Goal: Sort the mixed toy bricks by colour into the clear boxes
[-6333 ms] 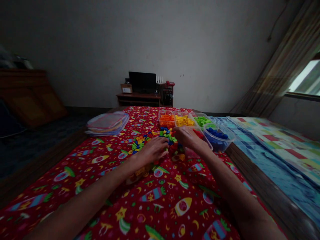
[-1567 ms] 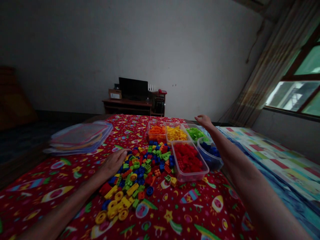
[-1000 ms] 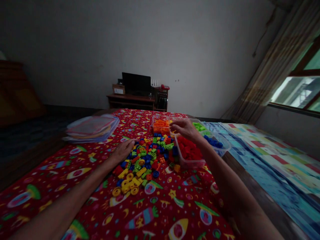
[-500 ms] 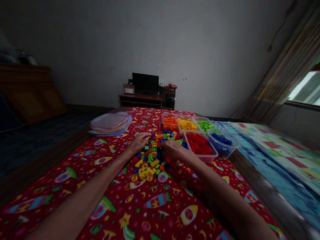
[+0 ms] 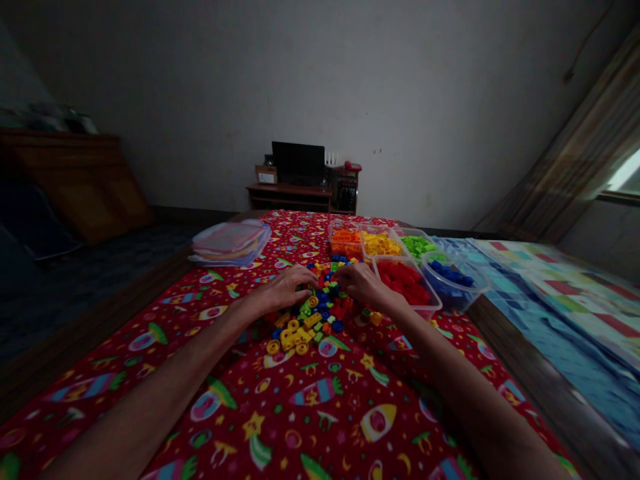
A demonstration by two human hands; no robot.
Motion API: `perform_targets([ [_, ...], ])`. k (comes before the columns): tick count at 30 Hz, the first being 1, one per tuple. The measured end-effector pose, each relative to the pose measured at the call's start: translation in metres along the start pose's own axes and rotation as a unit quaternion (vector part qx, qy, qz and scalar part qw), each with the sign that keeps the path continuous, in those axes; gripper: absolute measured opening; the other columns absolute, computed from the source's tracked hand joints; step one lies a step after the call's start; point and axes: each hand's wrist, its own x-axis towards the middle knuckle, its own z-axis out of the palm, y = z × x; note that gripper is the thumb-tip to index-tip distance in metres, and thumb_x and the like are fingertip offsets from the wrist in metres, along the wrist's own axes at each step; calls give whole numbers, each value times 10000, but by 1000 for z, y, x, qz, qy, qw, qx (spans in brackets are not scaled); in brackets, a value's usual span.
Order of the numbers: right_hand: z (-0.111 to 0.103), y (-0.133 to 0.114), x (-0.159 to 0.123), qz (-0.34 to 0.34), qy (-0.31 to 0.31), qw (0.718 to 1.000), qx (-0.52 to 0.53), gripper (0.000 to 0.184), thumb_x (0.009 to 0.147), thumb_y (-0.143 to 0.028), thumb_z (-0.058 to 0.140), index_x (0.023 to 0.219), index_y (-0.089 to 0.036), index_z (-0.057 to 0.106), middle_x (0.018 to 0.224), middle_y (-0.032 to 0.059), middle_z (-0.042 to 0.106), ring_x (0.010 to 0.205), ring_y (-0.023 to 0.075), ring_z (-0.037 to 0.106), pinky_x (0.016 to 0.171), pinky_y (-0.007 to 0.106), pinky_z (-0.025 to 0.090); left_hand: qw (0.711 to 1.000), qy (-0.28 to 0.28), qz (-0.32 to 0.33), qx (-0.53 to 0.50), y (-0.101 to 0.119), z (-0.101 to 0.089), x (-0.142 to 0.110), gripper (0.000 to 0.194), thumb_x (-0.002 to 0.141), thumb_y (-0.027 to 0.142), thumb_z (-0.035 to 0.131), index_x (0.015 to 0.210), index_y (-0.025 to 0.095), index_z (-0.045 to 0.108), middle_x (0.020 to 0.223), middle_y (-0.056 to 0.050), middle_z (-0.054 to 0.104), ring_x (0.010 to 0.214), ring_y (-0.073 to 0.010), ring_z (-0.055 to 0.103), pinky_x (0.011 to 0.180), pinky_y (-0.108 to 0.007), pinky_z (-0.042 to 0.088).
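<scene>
The landmark is the mixed pile of blocks [image 5: 323, 308], spread over the red patterned cloth [image 5: 345, 427]. Left of it and farther back, a stack of flat lids [image 5: 230, 243] lies apart, probably set there so the containers stay open and the lids clear of the hands. At the pile's left edge the left hand [image 5: 289, 287] reaches in palm down, fingers bent, perhaps to part the pieces; whether it pinches one cannot be told. A yellow wheeled piece [image 5: 295, 337] sits at the pile's near edge. Behind the pile are the orange blocks [image 5: 346, 241], in a clear container. At its right edge the right hand [image 5: 363, 283] dips its curled fingertips among the blocks; they hide any piece, so its grip cannot be told either. Behind and to the right of the pile, yellow blocks [image 5: 381, 245] fill the next container; just right of the pile come the red blocks [image 5: 403, 280], with green blocks [image 5: 417, 245] beyond them. Farthest right, blue blocks [image 5: 451, 273] occupy a rounded tub [image 5: 457, 301]. One colour per container, grouped close, presumably keeps colours distinct and reaches short.
</scene>
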Motion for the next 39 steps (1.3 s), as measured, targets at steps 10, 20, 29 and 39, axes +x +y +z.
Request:
perform_targets([
  [10,1,3,4,77,4,971,226,248,755,-154,520,899,-135,721,710,26,666,599,114,553,559,205,389,977,158,-137,-39,20,6,10,85,715,204,607,736,182,686,842,-43,652,851,-184,590,811,-308,463],
  [20,15,-8,7,65,-64,886,455,476,641,-181,671,1114,-151,636,729,-12,656,646,112,578,584,207,442,912,166,-297,-230,52,11,18,175,653,337,577,706,171,591,546,27,585,511,-133,530,498,-226,399],
  [29,7,2,5,86,3,951,297,137,747,-232,571,775,-138,667,634,-5,633,617,123,594,533,188,402,972,-14,-208,-110,34,-13,5,253,713,398,586,800,179,679,740,-15,667,675,-163,597,621,-242,442],
  [39,10,1,6,123,-12,932,341,80,743,-180,565,773,-147,632,668,-3,642,628,131,647,552,183,447,983,-105,-136,63,32,-10,-4,179,649,301,653,792,196,679,798,-27,638,750,-187,589,677,-245,442],
])
